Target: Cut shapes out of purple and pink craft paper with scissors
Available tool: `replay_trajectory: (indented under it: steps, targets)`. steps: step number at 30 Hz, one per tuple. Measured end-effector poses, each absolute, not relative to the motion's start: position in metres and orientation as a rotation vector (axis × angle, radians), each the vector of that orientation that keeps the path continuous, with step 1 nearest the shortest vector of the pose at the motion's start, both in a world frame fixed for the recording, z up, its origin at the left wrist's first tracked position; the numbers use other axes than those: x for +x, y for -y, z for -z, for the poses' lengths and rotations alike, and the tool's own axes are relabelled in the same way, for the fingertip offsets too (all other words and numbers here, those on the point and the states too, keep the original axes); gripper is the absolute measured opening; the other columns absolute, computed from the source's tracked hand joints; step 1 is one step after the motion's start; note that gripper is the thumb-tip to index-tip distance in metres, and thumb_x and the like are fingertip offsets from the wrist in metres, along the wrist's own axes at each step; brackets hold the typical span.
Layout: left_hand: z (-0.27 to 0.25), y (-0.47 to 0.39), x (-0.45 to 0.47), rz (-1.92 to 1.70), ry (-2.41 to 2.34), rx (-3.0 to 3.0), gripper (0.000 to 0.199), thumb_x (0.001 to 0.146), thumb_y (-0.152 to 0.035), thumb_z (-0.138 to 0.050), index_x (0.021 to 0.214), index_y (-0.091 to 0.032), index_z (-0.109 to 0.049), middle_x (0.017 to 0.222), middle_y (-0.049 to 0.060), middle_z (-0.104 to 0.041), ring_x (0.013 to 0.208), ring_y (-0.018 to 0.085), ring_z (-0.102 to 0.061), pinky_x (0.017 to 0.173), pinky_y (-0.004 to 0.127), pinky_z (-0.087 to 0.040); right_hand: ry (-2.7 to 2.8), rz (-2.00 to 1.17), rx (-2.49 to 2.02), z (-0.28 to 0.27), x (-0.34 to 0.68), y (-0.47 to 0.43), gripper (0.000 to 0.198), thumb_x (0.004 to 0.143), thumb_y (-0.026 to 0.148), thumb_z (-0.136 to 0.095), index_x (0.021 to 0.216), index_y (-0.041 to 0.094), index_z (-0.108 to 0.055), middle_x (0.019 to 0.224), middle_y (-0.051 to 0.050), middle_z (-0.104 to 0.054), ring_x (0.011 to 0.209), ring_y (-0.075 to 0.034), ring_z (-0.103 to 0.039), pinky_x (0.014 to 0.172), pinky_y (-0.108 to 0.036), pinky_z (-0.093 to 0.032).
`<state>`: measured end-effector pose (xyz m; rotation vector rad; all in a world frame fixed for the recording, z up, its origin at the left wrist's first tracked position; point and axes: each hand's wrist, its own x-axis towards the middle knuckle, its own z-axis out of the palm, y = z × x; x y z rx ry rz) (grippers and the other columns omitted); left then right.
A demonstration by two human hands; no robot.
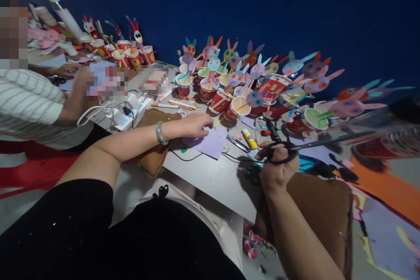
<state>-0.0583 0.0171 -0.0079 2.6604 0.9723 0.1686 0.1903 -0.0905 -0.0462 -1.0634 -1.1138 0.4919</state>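
My left hand (196,125) is over a piece of purple paper (215,142) on the table. Its fingers are loosely bent, with a gap between them, at the paper's upper edge; no grip on the paper is visible. My right hand (278,168) is closed around the black handles of a pair of scissors (315,141), whose blades point right. Near it lie a yellow glue stick (250,138) and a second pair of scissors (239,143).
Paper cups (220,100) with colourful paper rabbit heads crowd the back of the table. A white power strip (133,113) with cables is at left. A co-worker's hand (82,83) is beyond it. Orange paper (387,188) and a brown cushion (318,210) are at right.
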Motion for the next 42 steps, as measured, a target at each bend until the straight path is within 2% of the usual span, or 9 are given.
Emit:
replay_trajectory:
  steps: [5,12,16,23,34,37,42]
  targets:
    - [0.011,-0.027,-0.039,0.038,-1.091,2.721,0.031,0.082,-0.031,-0.059,0.108,-0.016,-0.063,0.105,0.011,-0.065,0.096,0.023,-0.059,0.079,0.032,-0.042,1.030,-0.508,-1.025,0.046,0.195,0.088,0.038,0.092,0.053,-0.054,0.072,0.020,-0.050,0.071,0.001,-0.062,0.039,-0.008,-0.051,0.038,-0.023,-0.040]
    - [0.003,-0.034,-0.017,0.236,-1.132,2.696,0.030,0.063,-0.024,-0.070,0.092,-0.014,-0.068,0.093,0.013,-0.067,0.086,0.027,-0.062,0.074,0.038,-0.044,1.026,-0.516,-1.052,0.048,0.196,0.088,0.040,0.092,0.054,-0.053,0.071,0.020,-0.051,0.073,0.001,-0.062,0.040,-0.008,-0.051,0.039,-0.024,-0.041]
    - [-0.001,-0.035,-0.014,0.252,-1.165,2.626,0.028,0.059,-0.021,-0.074,0.086,-0.015,-0.067,0.083,0.010,-0.067,0.081,0.027,-0.063,0.070,0.037,-0.044,1.021,-0.525,-1.057,0.048,0.197,0.088,0.040,0.092,0.055,-0.053,0.071,0.020,-0.051,0.073,0.000,-0.062,0.039,-0.008,-0.051,0.038,-0.023,-0.040]
    - [-0.004,-0.042,-0.017,0.385,-1.169,2.553,0.029,0.063,-0.029,-0.076,0.088,-0.017,-0.067,0.085,0.009,-0.068,0.082,0.026,-0.063,0.067,0.034,-0.042,1.011,-0.532,-1.058,0.048,0.197,0.088,0.040,0.091,0.053,-0.054,0.071,0.019,-0.051,0.072,0.001,-0.062,0.039,-0.008,-0.051,0.038,-0.023,-0.041]
    - [0.011,-0.051,-0.028,0.249,-1.087,2.578,0.030,0.061,-0.032,-0.077,0.085,-0.019,-0.065,0.080,0.004,-0.065,0.075,0.020,-0.059,0.059,0.030,-0.034,0.965,-0.557,-1.051,0.047,0.196,0.089,0.038,0.089,0.054,-0.058,0.073,0.020,-0.050,0.071,0.001,-0.063,0.039,-0.009,-0.053,0.036,-0.024,-0.041]
    - [0.011,-0.052,-0.028,0.180,-1.073,2.592,0.030,0.066,-0.036,-0.075,0.087,-0.018,-0.065,0.086,0.005,-0.066,0.079,0.020,-0.059,0.063,0.029,-0.037,0.963,-0.567,-1.045,0.046,0.196,0.089,0.039,0.088,0.054,-0.058,0.073,0.020,-0.051,0.071,0.001,-0.062,0.039,-0.009,-0.052,0.036,-0.023,-0.040]
    - [0.004,-0.029,-0.007,-0.112,-0.872,2.711,0.027,0.088,-0.035,-0.056,0.104,-0.015,-0.064,0.104,0.008,-0.064,0.093,0.019,-0.059,0.081,0.029,-0.044,0.951,-0.560,-1.038,0.045,0.196,0.089,0.040,0.088,0.055,-0.058,0.071,0.019,-0.050,0.071,0.001,-0.063,0.039,-0.008,-0.052,0.037,-0.023,-0.040]
